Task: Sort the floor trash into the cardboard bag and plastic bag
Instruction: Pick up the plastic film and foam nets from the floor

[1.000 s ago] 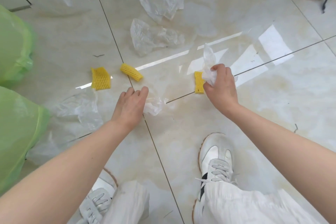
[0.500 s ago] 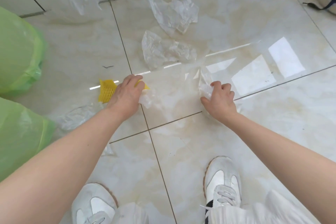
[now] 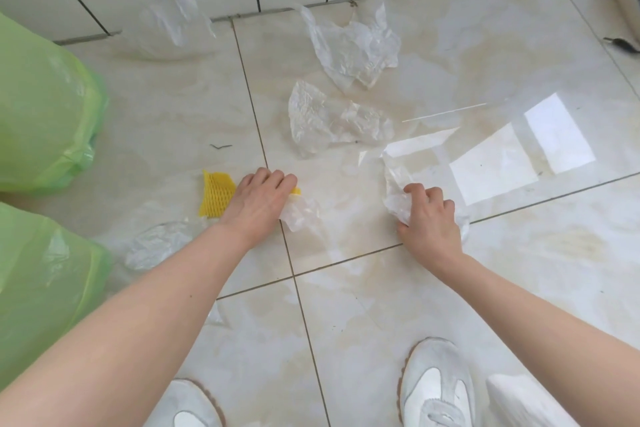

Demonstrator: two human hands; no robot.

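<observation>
Left hand: the left hand [image 3: 260, 199] lay clamped on a crumpled scrap of clear film [image 3: 298, 215] with a yellow foam net [image 3: 295, 191] peeping from under its fingers; a second yellow foam net [image 3: 215, 194] lay on the floor touching that hand's outer side.

Right hand: the right hand [image 3: 427, 218] was closed on a wad of clear plastic [image 3: 394, 191], knuckles down near the floor [image 3: 346, 322].

Trash left: two clear bags [image 3: 332, 118] and [image 3: 353, 45] lay farther out toward the wall, another [image 3: 173, 24] against the wall, and a flattened one [image 3: 156, 243] just beside the left forearm.

Green bags: two [image 3: 41, 107] and [image 3: 38, 288] stood at the left edge; which one takes plastic could not be told.

Risk: the full left hand could have shed film or net while reaching for the second net, and foam could have landed in the wrong bag.

Change: half a second before, the right hand sat slightly farther from the body; the left hand already covered the same net, and the view had tipped more toward the wall.
</observation>
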